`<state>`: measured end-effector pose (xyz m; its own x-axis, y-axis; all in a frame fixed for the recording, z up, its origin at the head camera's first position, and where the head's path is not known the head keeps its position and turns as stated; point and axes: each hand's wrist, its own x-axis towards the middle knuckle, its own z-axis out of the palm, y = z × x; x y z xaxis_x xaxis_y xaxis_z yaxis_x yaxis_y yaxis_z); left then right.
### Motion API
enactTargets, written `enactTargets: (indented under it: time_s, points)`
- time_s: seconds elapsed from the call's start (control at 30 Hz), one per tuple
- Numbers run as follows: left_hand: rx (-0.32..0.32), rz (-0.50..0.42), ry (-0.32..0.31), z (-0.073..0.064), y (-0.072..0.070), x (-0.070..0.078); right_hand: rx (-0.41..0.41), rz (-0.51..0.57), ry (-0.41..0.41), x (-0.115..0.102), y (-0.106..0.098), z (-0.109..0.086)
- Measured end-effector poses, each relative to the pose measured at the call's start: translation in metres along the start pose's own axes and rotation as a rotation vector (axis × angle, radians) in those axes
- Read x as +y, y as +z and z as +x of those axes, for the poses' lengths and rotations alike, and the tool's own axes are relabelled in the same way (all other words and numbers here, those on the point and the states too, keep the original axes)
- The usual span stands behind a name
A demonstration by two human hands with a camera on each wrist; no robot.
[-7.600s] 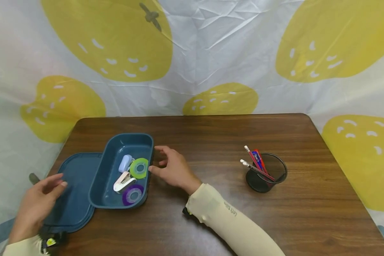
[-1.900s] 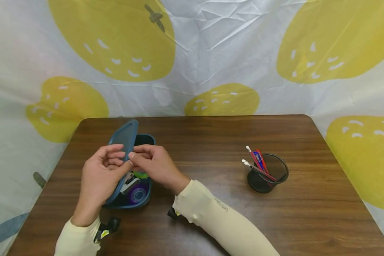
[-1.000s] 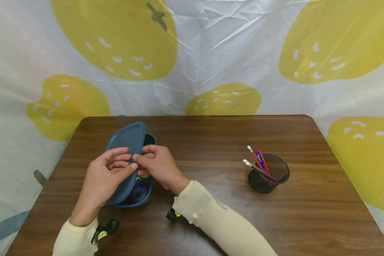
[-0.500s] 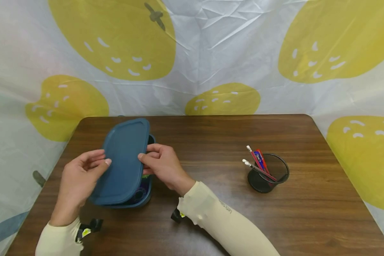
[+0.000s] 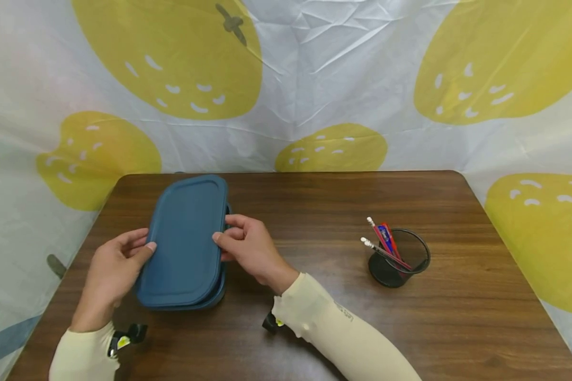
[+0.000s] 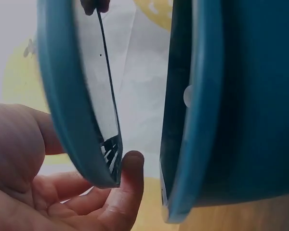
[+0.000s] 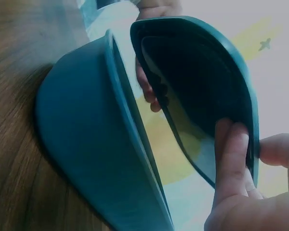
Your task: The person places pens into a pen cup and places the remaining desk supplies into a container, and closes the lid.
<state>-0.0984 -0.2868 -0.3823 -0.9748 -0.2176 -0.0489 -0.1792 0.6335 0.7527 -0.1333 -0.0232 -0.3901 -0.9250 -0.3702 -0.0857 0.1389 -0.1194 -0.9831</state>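
Both hands hold a blue plastic lid (image 5: 186,241) over a matching blue container (image 5: 215,299), whose rim peeks out at the lid's right and near edges. My left hand (image 5: 109,275) grips the lid's left edge, thumb on top. At the opposite edge, my right hand (image 5: 257,254) pinches the lid between thumb and fingers, which reach under it in the right wrist view. That view shows a gap between the lid (image 7: 197,72) and the container (image 7: 86,130). The lid hides the contents from above; a small pale piece (image 6: 188,96) shows by the rim in the left wrist view.
A black mesh pen cup (image 5: 392,270) leans on the right side of the brown wooden table (image 5: 314,201), with pencils and a red and blue item (image 5: 386,238) in it. Behind the table hangs a white cloth (image 5: 333,69) with yellow fruit prints.
The lid, first lying left of the container, has been lifted, held tilted above it, and levelled over it. My left hand has shifted left to the lid's left edge; the contents have become covered.
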Motion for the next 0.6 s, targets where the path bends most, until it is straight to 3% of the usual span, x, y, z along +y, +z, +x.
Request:
enactTargets:
  time_s: [0.33, 0.6]
  points:
    - [0.011, 0.016, -0.005, 0.002, 0.001, -0.004, 0.051, -0.123, -0.013, 0.007, -0.012, 0.002]
    - [0.0, 0.027, -0.015, 0.002, 0.001, -0.004, 0.089, -0.283, -0.041, 0.013, -0.017, 0.001]
